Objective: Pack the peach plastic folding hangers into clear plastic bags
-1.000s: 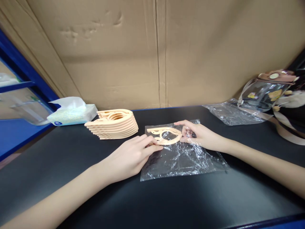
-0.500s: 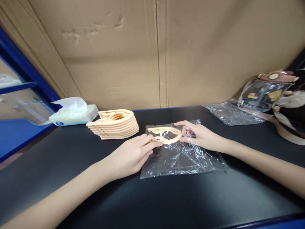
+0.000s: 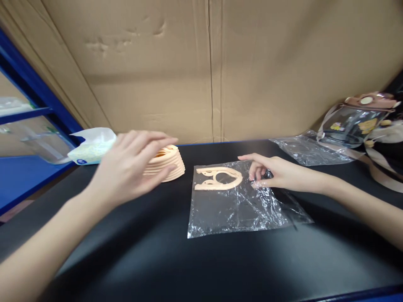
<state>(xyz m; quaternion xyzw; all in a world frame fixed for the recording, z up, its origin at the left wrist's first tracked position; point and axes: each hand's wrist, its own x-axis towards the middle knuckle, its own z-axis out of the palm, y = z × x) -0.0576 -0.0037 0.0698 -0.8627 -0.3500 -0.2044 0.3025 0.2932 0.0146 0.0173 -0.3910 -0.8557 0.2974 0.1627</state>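
Note:
My left hand (image 3: 129,167) is over the stack of folded peach plastic hangers (image 3: 174,165). Its fingers are stretched out and the thumb stands apart; it partly hides the stack, and contact with it is unclear. A single folded hanger (image 3: 234,183) lies flat on the upper left part of a clear plastic bag (image 3: 233,214), or just inside it. At the bag's upper right is my right hand (image 3: 273,172). Its index finger and thumb are spread, the other fingers are curled, and nothing shows gripped between them.
A tissue pack (image 3: 92,149) stands behind the stack by a blue frame (image 3: 40,88). Another clear bag (image 3: 310,149) lies at the back right beside a strapped drinking bottle (image 3: 349,123). Brown cardboard (image 3: 157,75) walls off the back of the black table (image 3: 189,268).
My left hand has left the single hanger and moved left to the stack. The right hand has shifted slightly right, off the hanger's rounded end. The whole hanger now shows.

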